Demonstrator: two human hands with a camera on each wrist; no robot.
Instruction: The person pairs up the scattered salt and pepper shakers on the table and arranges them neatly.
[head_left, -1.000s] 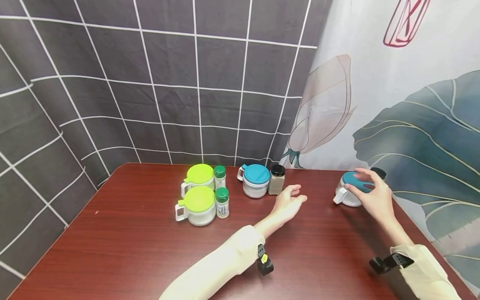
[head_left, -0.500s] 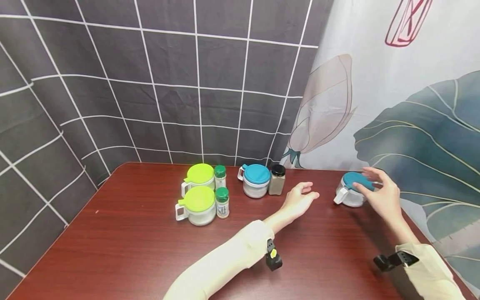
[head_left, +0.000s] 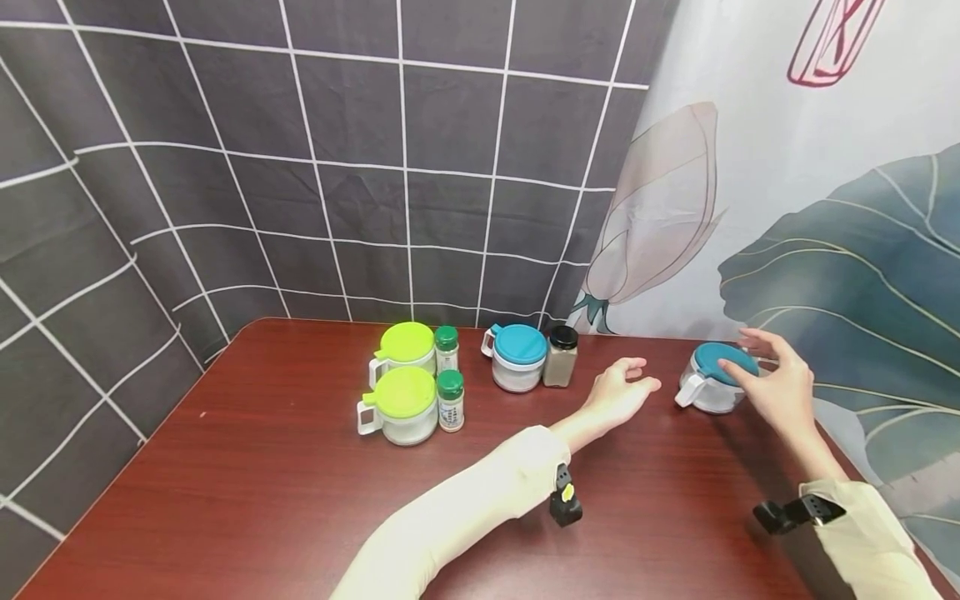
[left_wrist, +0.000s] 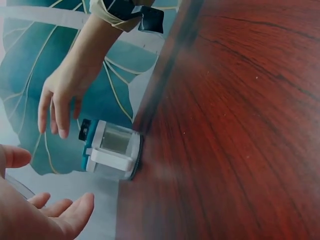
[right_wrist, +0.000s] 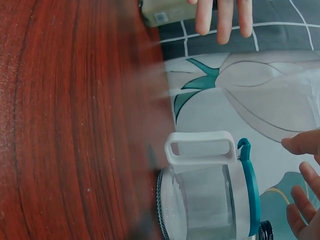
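At the table's right side stands a seasoning jar with a blue lid and white handle [head_left: 712, 395], its clear side showing in the right wrist view. My right hand [head_left: 786, 387] hovers beside its lid with fingers spread; the right wrist view shows the fingertips [right_wrist: 295, 145] apart from the lid. Part of a black cap [right_wrist: 266, 231] peeks out behind this jar. My left hand [head_left: 618, 396], fingers loosely extended and holding nothing, is over the table between that jar and a black-capped spice bottle [head_left: 560, 360].
Another blue-lidded jar [head_left: 517, 367] stands against the spice bottle at the back. Left of it are two jars with lime-green lids [head_left: 405, 396] and two green-capped shakers [head_left: 451, 408]. A grey grid curtain [head_left: 337, 200] and a printed white curtain [head_left: 675, 275] border the table.
My left hand has moved right, from near the spice bottle toward the right-hand blue-lidded jar. My right hand has shifted slightly right; the jar stays in place. The head view has turned slightly.
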